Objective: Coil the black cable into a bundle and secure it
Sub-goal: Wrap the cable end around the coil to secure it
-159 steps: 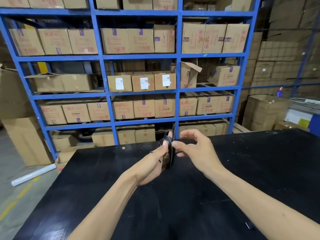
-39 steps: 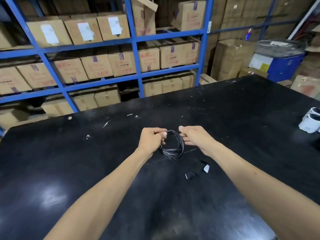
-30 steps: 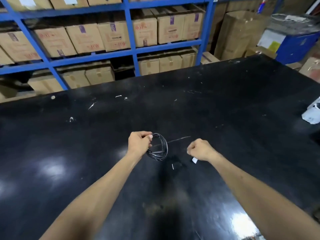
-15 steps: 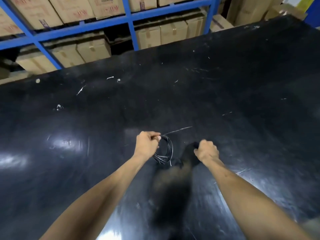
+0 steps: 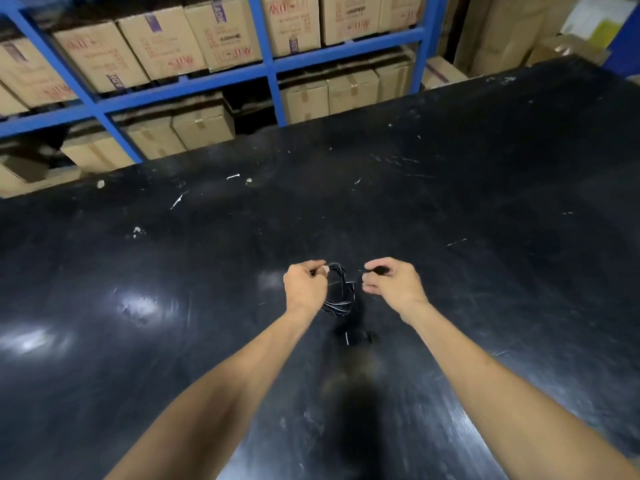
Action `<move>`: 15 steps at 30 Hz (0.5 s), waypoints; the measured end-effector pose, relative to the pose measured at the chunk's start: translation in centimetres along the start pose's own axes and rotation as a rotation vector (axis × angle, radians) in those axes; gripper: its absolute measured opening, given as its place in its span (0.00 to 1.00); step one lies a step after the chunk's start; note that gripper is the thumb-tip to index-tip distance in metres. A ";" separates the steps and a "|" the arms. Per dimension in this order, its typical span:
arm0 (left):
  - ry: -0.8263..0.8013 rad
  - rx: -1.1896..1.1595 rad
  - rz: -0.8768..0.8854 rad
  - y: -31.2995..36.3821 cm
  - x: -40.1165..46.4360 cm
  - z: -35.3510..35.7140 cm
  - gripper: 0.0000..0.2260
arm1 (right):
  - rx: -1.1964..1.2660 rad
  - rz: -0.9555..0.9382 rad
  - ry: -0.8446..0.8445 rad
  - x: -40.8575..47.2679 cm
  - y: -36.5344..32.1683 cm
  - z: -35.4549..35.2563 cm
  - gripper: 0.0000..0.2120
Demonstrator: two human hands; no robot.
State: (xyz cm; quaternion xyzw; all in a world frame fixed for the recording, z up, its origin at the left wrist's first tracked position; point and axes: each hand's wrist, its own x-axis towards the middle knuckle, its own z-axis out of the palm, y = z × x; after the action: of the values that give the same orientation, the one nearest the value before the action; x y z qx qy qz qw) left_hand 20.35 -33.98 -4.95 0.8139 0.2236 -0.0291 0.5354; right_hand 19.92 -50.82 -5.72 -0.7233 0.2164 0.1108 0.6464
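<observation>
The black cable (image 5: 341, 296) hangs as a small coil of several loops just above the black table (image 5: 485, 209). My left hand (image 5: 304, 287) pinches the coil's top left edge. My right hand (image 5: 391, 282) is just to the right of the coil, its thumb and fingers closed on a small black piece (image 5: 379, 270) with a thin end pointing at the coil; whether it is a tie or the cable's end I cannot tell. Another small black piece (image 5: 356, 337) with a white edge lies on the table below the coil.
Blue shelving (image 5: 270, 71) loaded with cardboard boxes (image 5: 204, 36) stands beyond the table's far edge. More boxes (image 5: 446, 72) stand at the far right corner. White specks (image 5: 138, 232) dot the table top.
My right hand went down to the table to the right of the coil, closed there, and has now risen level with the coil holding a small black piece. The left hand kept hold of the coil.
</observation>
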 end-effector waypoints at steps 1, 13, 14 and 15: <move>0.017 -0.008 0.015 0.7 -0.4 0.0 0.09 | -0.018 -0.017 0.028 -0.8 -0.6 0.5 0.11; -0.014 -0.236 0.219 5.1 -6.1 -0.6 0.09 | 0.515 0.103 0.180 -6.1 -6.4 2.7 0.08; -0.014 -0.248 0.233 5.3 -6.4 -0.9 0.09 | 0.583 0.105 0.143 -6.5 -6.7 2.7 0.09; -0.014 -0.258 0.248 5.6 -6.5 -1.1 0.09 | 0.634 0.109 0.109 -6.8 -7.0 2.7 0.10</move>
State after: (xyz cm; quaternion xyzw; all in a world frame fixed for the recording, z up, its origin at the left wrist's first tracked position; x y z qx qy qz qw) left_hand 16.46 -37.00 2.19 0.7597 0.1195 0.0604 0.6363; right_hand 17.41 -46.51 3.15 -0.4784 0.3128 0.0332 0.8199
